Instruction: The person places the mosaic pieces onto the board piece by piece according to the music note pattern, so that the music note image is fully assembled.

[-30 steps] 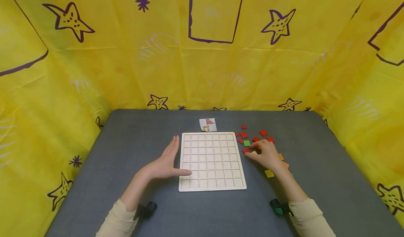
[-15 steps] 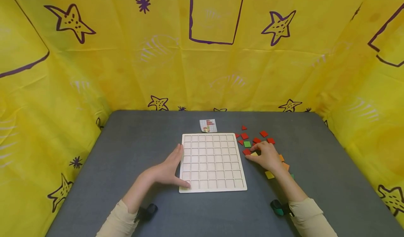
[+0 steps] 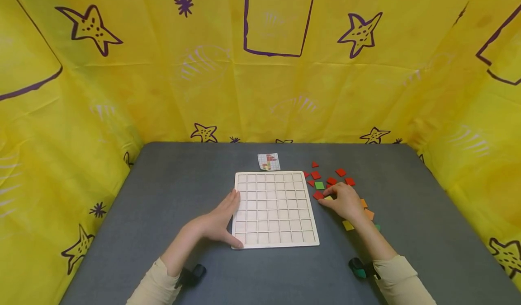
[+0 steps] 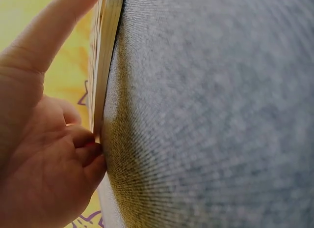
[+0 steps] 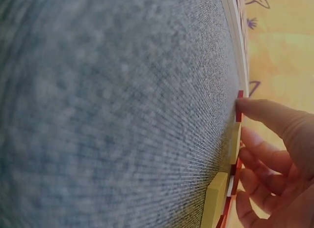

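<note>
Thumb and fingers of the left hand [image 3: 217, 221] are spread wide along the left rim of the pale gridded board [image 3: 278, 212], touching it without curling round it. A second ago the thumb crossed the lower left cells and the fingertips reached toward the far left corner; now the whole hand sits lower, thumb at the near left corner and fingertips on the upper part of the left rim. The board lies flat on the grey worktop [image 3: 179, 178], in the same place as before.

The right hand [image 3: 345, 202] is almost unchanged, poised over the tiles to the right of the board. Its fingers are gently bent, with a small gap between thumb and forefinger; a pale yellow tile [image 3: 328, 198] lies in that gap, and the thumb is right next to a red tile [image 3: 318, 195]. I cannot tell whether the yellow tile is pinched.

A green tile [image 3: 319, 185] and further red ones lie beyond that hand; an orange tile [image 3: 369, 214] and a deeper yellow tile [image 3: 348, 225] lie near the forearm. A printed card [image 3: 268, 162] lies just past the board's far rim.
</note>
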`<state>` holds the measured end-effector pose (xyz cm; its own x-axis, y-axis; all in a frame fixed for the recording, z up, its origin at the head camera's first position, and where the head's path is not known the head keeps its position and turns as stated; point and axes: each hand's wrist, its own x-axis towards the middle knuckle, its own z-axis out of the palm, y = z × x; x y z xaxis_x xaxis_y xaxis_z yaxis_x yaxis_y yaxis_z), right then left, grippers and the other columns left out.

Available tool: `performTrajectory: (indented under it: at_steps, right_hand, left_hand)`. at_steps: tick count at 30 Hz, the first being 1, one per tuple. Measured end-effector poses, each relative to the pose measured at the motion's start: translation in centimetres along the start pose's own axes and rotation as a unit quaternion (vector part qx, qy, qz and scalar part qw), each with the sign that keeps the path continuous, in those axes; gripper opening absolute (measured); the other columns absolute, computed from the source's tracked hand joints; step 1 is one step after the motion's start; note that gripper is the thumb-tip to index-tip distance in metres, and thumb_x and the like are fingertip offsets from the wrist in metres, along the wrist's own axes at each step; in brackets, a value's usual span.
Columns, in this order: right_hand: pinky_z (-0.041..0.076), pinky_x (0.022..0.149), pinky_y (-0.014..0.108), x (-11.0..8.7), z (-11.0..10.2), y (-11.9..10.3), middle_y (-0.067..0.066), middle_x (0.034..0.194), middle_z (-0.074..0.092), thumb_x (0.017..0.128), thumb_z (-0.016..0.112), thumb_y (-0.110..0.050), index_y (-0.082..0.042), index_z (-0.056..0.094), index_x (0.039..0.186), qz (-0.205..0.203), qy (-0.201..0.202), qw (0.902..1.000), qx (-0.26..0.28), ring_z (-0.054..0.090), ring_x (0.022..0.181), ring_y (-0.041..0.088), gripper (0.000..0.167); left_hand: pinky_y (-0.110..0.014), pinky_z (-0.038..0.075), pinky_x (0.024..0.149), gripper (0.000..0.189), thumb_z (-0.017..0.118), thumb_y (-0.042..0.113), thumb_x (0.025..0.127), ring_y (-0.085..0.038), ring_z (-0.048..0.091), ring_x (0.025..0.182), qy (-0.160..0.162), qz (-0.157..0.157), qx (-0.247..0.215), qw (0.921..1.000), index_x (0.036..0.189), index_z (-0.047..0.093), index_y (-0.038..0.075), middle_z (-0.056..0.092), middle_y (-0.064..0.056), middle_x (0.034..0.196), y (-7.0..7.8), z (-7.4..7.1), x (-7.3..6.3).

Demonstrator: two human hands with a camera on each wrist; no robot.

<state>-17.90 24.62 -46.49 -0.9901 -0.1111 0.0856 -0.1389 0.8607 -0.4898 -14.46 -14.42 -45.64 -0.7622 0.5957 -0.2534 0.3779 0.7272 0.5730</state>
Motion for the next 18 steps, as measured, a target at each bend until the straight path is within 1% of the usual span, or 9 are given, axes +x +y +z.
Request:
performTrajectory:
  at_steps: [5,9,13,15,18]
  right_hand:
    - [0.044,0.072,0.04,0.0,-0.2,-0.4,0.006,0.09,0.065,0.076,0.084,-0.029,-0.008,0.077,0.088,-0.005,0.009,0.9998,0.015,0.055,0.081,0.024,0.026]
    - [0.041,0.067,0.035,0.6,0.0,-1.3,0.005,0.09,0.063,0.077,0.084,-0.03,-0.01,0.076,0.089,-0.019,0.007,0.998,0.059,0.051,0.078,0.021,0.025]
    - [0.04,0.067,0.034,2.1,0.7,-2.5,0.004,0.094,0.062,0.078,0.083,-0.031,-0.012,0.076,0.09,-0.036,0.003,0.9941,0.102,0.05,0.079,0.02,0.024]
    - [0.04,0.067,0.034,3.1,1.2,-3.1,0.005,0.091,0.062,0.078,0.083,-0.029,-0.012,0.076,0.09,-0.054,0.004,0.992,0.114,0.051,0.078,0.019,0.022]
    - [0.041,0.066,0.033,4.6,2.2,-4.2,0.005,0.088,0.061,0.077,0.084,-0.025,-0.012,0.076,0.09,-0.081,-0.006,0.9881,0.13,0.051,0.076,0.019,0.02]
  left_hand:
    - [-0.05,0.012,0.115,0.135,0.086,0.052,0.066,-0.038,-0.004,0.147,0.003,0.01,0.002,0.9999,0.151,0.002,-0.01,-0.006,-0.028,0.159,0.0,0.0,0.0]
    - [-0.05,0.014,0.115,0.135,0.088,0.051,0.064,-0.038,-0.002,0.147,0.007,0.013,0.005,0.9999,0.151,0.005,-0.011,-0.004,-0.029,0.158,0.1,0.0,-0.1]
    - [-0.049,0.015,0.115,0.136,0.089,0.051,0.062,-0.037,-0.003,0.147,0.007,0.009,0.011,0.9999,0.151,0.006,-0.011,-0.005,-0.028,0.159,0.1,0.0,-0.2]
    - [-0.049,0.015,0.115,0.137,0.089,0.05,0.062,-0.037,-0.003,0.147,0.005,0.007,0.01,0.9999,0.151,0.006,-0.011,-0.005,-0.028,0.159,0.2,0.0,-0.3]
    - [-0.049,0.014,0.115,0.136,0.09,0.05,0.062,-0.037,-0.003,0.147,0.001,0.001,0.009,1.0,0.151,0.005,-0.01,-0.006,-0.027,0.159,0.2,-0.1,-0.4]
